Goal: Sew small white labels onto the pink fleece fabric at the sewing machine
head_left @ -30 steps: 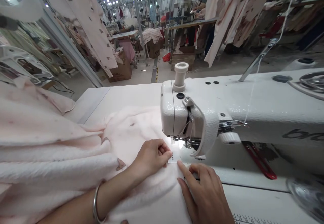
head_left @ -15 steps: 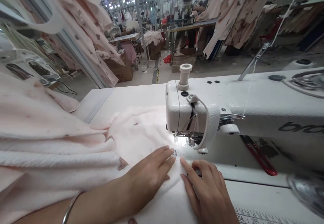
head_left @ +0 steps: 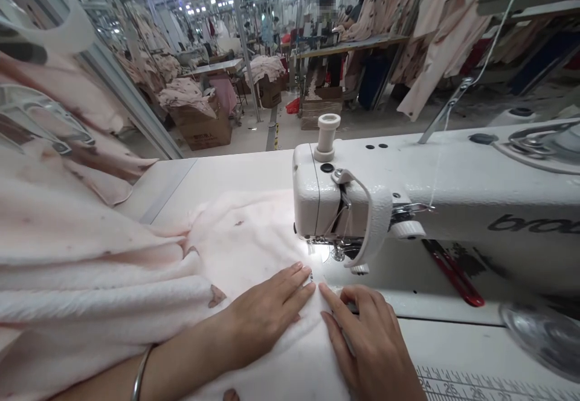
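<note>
Pale pink fleece fabric [head_left: 254, 250] with small brown prints lies across the machine bed and hangs in folds at the left. My left hand [head_left: 267, 310] rests flat on it, fingers stretched toward the needle area. A small label with dark print [head_left: 311, 276] shows at its fingertips, partly covered. My right hand [head_left: 367, 334] holds the fabric's right edge with index finger and thumb; its other fingers are curled. A dark sliver beneath them cannot be made out. Just beyond both hands is the lit presser foot [head_left: 338, 253] of the white sewing machine [head_left: 308, 189].
Red-handled snips or tweezers [head_left: 457, 277] lie on the bed under the machine arm. A printed ruler scale [head_left: 466, 386] runs along the front right. A metal post [head_left: 131, 93] stands at the left. Behind are cartons [head_left: 203, 129], hanging garments and a person at another table.
The view has shifted slightly, moving the machine a little left in the picture. The label is more covered by my left fingertips. Both hands keep nearly the same place on the fabric.
</note>
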`<state>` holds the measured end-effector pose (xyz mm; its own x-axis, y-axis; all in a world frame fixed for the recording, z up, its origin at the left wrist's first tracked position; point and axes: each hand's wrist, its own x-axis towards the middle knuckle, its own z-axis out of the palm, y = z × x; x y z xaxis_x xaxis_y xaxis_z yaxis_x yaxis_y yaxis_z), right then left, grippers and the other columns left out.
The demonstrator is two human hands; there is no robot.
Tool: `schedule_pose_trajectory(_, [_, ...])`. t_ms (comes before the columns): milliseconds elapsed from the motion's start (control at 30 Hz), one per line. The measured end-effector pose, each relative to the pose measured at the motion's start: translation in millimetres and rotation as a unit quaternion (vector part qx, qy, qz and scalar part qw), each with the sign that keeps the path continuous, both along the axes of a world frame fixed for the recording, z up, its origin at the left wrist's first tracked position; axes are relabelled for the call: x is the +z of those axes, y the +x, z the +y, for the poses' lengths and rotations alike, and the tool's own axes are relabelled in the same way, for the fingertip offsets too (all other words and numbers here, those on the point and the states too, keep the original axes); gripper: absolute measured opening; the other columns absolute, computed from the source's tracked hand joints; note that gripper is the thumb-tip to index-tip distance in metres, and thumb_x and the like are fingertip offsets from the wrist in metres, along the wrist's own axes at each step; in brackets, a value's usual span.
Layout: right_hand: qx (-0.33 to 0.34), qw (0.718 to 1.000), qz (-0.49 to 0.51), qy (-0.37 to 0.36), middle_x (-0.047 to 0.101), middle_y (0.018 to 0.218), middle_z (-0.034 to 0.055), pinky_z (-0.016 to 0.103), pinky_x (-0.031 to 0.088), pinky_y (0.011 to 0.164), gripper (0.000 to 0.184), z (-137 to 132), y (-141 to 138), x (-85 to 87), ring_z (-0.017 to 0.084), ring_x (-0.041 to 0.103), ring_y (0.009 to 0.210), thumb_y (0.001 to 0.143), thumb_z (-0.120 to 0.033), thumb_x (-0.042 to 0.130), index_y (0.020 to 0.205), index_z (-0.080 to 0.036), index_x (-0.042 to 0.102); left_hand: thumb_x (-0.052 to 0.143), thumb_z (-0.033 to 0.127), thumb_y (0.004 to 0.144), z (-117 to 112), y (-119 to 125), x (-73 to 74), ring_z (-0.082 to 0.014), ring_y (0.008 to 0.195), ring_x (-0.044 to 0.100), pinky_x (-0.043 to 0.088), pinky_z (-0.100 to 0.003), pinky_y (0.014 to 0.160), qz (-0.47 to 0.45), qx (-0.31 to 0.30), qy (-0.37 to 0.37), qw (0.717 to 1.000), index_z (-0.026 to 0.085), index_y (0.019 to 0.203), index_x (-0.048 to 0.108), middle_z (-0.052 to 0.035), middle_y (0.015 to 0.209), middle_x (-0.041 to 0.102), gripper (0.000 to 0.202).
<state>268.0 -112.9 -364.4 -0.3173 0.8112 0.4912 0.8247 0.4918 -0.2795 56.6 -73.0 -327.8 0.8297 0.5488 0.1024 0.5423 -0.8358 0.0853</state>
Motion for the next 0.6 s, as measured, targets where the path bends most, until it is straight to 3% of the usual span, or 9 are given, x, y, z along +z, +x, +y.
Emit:
schedule_pose_trajectory(233, [0.003, 1.000, 0.001, 0.001, 0.047, 0.098, 0.0105, 0.036, 0.037, 0.077, 0.035, 1, 0, -0.5, 0.022, 0.046, 0.093, 0.091, -0.017, 0.050, 0.125, -0.012, 0.054, 0.037, 0.021, 0.098, 1, 2, 2.7, -0.0265, 0.137, 0.033, 0.039, -0.037, 0.110, 0.004, 0.003, 0.007, 1.000, 0.005, 0.137, 0.038, -0.0191, 0.144, 0.040, 0.042])
schedule_pose_trajectory(433, [-0.001, 1.000, 0.000, 0.009, 0.048, 0.097, 0.0100, 0.037, 0.040, 0.076, 0.036, -3, 2, -1.2, 0.022, 0.048, 0.092, 0.091, -0.020, 0.049, 0.126, -0.014, 0.054, 0.034, 0.021, 0.099, 1, 3, 3.7, -0.0245, 0.140, 0.027, 0.036, -0.038, 0.112, 0.007, 0.003, -0.019, 1.000, 0.008, 0.140, 0.033, -0.0172, 0.146, 0.038, 0.043])
schedule_pose_trajectory(500, [0.008, 1.000, 0.014, -0.013, 0.050, 0.097, 0.0095, 0.036, 0.043, 0.077, 0.035, 1, 7, 3.6, 0.022, 0.050, 0.092, 0.091, -0.022, 0.048, 0.125, -0.015, 0.055, 0.033, 0.022, 0.099, 1, 2, 0.9, -0.0248, 0.140, 0.025, 0.036, -0.038, 0.112, 0.011, 0.004, -0.014, 1.000, 0.008, 0.140, 0.031, -0.0170, 0.146, 0.037, 0.043])
schedule_pose_trajectory(600, [0.009, 0.998, 0.033, -0.049, 0.058, 0.094, 0.0082, 0.029, 0.048, 0.072, 0.026, 25, 15, 18.2, 0.019, 0.056, 0.087, 0.093, -0.024, 0.043, 0.109, -0.016, 0.062, 0.036, 0.017, 0.097, 1, 1, -3.2, -0.0252, 0.142, 0.018, 0.034, -0.039, 0.113, 0.013, -0.005, -0.012, 1.000, 0.007, 0.141, 0.030, -0.0172, 0.148, 0.032, 0.045])
